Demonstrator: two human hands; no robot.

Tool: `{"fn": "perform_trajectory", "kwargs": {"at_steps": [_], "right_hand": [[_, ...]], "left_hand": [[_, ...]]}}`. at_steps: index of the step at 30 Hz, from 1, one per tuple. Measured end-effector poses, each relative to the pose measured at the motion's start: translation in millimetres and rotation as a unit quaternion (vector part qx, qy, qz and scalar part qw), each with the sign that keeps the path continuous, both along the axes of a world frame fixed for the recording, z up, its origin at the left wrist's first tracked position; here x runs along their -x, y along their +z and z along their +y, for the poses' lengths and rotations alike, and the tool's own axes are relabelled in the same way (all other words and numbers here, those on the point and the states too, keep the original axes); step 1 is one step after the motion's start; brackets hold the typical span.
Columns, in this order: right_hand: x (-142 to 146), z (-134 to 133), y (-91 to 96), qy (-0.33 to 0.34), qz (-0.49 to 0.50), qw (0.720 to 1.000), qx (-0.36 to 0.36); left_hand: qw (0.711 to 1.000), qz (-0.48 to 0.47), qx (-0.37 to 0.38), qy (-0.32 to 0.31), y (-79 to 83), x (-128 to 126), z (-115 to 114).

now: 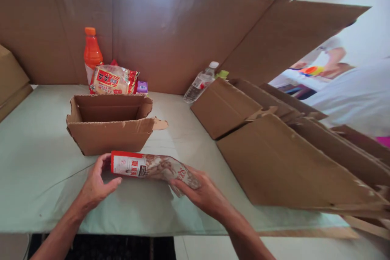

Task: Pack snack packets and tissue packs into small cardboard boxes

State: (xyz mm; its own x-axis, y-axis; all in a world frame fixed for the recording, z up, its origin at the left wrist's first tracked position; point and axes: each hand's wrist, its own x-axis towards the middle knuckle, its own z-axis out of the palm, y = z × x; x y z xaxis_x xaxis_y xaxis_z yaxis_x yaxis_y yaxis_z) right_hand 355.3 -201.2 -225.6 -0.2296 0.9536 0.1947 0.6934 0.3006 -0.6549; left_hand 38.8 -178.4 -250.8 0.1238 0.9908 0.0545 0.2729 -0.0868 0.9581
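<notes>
A clear snack bag with a red edge and a white label is held sideways above the front of the table. My right hand grips its right end, thumb in front. At the bag's left end, my left hand has its thumb and fingers apart; the fingertips reach the red edge, and whether they touch it I cannot tell. Just behind the bag stands a small open cardboard box, with a torn flap sticking out at its right. The box's floor is hidden.
Behind the box are an orange bottle, a red-and-clear snack packet and a purple pack. A clear bottle leans near several cardboard boxes on the right. A cardboard wall closes the back; another person is beyond.
</notes>
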Motion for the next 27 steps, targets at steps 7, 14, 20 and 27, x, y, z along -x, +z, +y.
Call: {"fn": "perform_trajectory", "kwargs": {"at_steps": [7, 14, 20, 27], "right_hand": [[41, 6, -13.4, -0.065, 0.090, 0.994, -0.019], [39, -3, -20.2, 0.082, 0.167, 0.976, 0.111], [20, 16, -9.4, 0.081, 0.152, 0.976, 0.131], [34, 51, -2.4, 0.131, 0.112, 0.961, 0.214]], "left_hand": [[0.992, 0.121, -0.034, 0.017, 15.7, -1, -21], [0.992, 0.116, 0.000, 0.055, 5.5, 3, -21], [0.993, 0.113, 0.015, 0.024, 6.6, 4, -19], [0.992, 0.125, 0.020, -0.010, 7.7, 3, -24]]}}
